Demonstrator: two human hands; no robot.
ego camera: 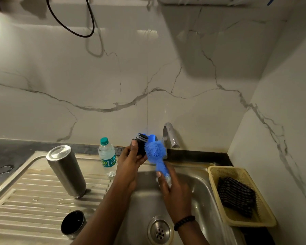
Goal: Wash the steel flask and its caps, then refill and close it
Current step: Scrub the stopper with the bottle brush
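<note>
Over the sink [200, 190]: left hand [129, 163] gripping the black stopper [142, 145], right hand [173, 190] wrapped round the blue brush [155, 153], bristles against the stopper. Flask [65, 171] upside down on the drainboard [25, 200], cup cap [72, 224] nearby.

marble-veined wall tiles [113, 76] | steel sink [201, 191] | dim light

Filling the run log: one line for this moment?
left hand holds black stopper cap | right hand scrubs it, blue brush | flask inverted on drainboard
</note>
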